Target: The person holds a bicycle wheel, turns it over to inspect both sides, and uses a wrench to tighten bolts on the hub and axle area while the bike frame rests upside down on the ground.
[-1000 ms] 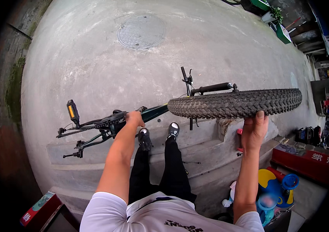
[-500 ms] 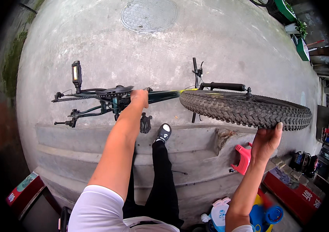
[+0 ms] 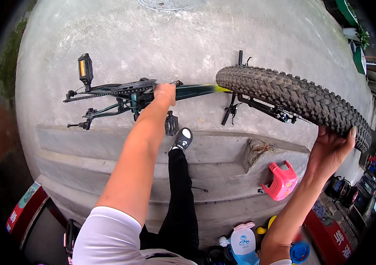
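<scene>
A dark green bicycle frame (image 3: 192,91) with a yellow patch lies across the pavement in front of me. My left hand (image 3: 165,93) is closed around its tube beside the chainring. Left of it run the chain (image 3: 95,96) and the bare rear stays. One pedal (image 3: 85,70) with an orange reflector stands up at the far left; another pedal (image 3: 171,124) hangs below my wrist. To the right, the knobby front tyre (image 3: 285,90) stands turned at an angle to the fork (image 3: 258,106). My right hand (image 3: 331,152) grips its near edge, thumb on the tread, fingers partly hidden. The handlebar (image 3: 230,108) shows beyond and below the tyre.
Concrete steps (image 3: 143,174) lie between me and the bicycle, with my shoe (image 3: 182,139) on them. A pink plastic stool (image 3: 280,181) sits below a chipped concrete block (image 3: 263,152). Light-blue plastic toy (image 3: 244,244) and a red panel (image 3: 336,238) are near at right.
My right hand has moved right with the tyre, and the wheel has turned against the frame, showing more tread. My left hand stays on the frame. The view has shifted, revealing more of the stool.
</scene>
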`<state>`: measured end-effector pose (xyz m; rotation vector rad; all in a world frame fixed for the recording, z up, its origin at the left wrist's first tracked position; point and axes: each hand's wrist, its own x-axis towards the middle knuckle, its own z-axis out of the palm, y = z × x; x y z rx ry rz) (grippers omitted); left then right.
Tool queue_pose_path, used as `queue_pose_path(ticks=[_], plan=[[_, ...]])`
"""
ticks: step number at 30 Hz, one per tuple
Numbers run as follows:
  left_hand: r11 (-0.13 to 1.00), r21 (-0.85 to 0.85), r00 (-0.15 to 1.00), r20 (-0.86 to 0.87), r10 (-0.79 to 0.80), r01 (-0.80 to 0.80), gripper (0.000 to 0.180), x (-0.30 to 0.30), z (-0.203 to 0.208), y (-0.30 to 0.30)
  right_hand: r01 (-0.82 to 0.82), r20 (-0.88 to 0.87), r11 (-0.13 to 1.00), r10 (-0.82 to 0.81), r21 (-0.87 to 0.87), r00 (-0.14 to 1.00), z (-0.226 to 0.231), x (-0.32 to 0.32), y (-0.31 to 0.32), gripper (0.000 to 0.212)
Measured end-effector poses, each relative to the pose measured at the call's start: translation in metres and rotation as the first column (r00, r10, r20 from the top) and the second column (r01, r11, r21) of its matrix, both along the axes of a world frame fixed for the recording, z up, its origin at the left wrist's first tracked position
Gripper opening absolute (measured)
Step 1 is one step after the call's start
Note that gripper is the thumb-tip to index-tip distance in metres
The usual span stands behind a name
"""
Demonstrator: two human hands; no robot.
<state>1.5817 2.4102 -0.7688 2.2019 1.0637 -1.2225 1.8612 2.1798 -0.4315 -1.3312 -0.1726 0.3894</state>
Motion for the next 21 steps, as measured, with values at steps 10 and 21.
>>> queue_pose_path(ticks=[10, 21], plan=[[0.920, 0.282, 0.940, 0.128, -0.317, 0.272, 0.038, 0.012, -0.022, -0.002, 0.077, 0.111, 0.995, -0.070, -0.059, 0.991, -0.029, 0.019, 0.064, 0.051], [0.894, 0.391, 0.922, 0.217, -0.320, 0.218, 0.035, -0.030, -0.016, -0.003, 0.178, 0.018, 0.982, -0.177, -0.068, 0.984, -0.021, 0.005, 0.076, 0.046]])
